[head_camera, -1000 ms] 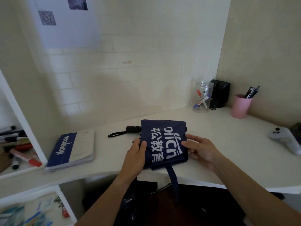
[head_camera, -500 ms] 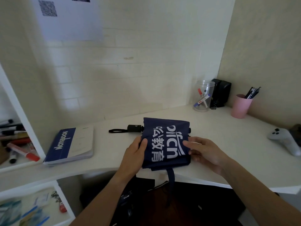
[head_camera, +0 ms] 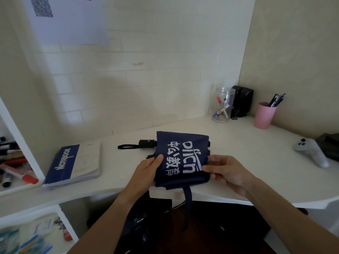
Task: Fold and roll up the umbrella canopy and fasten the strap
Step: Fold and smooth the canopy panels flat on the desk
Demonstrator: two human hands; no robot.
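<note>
A navy umbrella canopy (head_camera: 180,143) with white lettering lies folded flat on the white desk (head_camera: 238,143), near its front edge. The black handle (head_camera: 146,143) and its wrist loop (head_camera: 126,147) stick out to the left. A navy strap (head_camera: 187,200) hangs down over the desk edge. My left hand (head_camera: 146,169) pinches the canopy's left edge, thumb on top. My right hand (head_camera: 227,170) pinches the right edge near the lettering, fingers under the fabric.
A blue and white notebook (head_camera: 73,164) lies to the left. A clear jar of markers (head_camera: 222,105), a black speaker (head_camera: 242,99) and a pink pen cup (head_camera: 264,115) stand in the back corner. A grey controller (head_camera: 311,151) lies at right. Shelves with pens (head_camera: 14,162) stand far left.
My right thumb has slid a little further onto the canopy's printed face. The umbrella and my left hand stay about where they were.
</note>
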